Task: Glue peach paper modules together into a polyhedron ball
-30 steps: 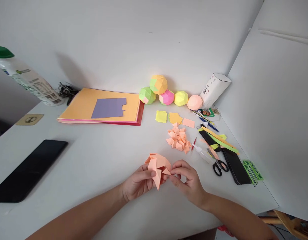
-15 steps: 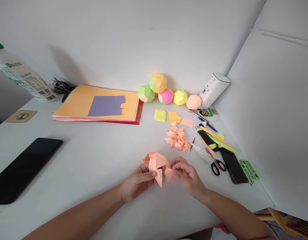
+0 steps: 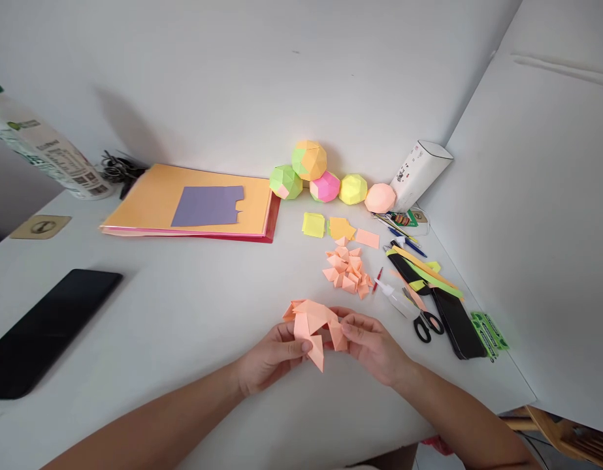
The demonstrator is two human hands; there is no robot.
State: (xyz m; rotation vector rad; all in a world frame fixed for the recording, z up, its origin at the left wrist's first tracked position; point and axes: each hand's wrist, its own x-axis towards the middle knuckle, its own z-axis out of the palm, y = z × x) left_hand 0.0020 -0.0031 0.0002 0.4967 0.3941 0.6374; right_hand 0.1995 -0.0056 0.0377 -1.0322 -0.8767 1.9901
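Above the worktop [image 3: 208,294], holds in both hands [image 3: 276,354] [image 3: 377,346] a seemingly part-built, gapped peach paper shell [image 3: 311,313], with loose folded pieces [image 3: 349,266] left beyond.

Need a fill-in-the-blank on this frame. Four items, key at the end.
The left hand and right hand hold a peach model folded from ____.
The scissors lie nearer the person's ____ hand.
The faceted balls by the wall number ____.
The purple sheet lies on a larger sheet coloured ____.
Missing words: paper; right; five; orange.
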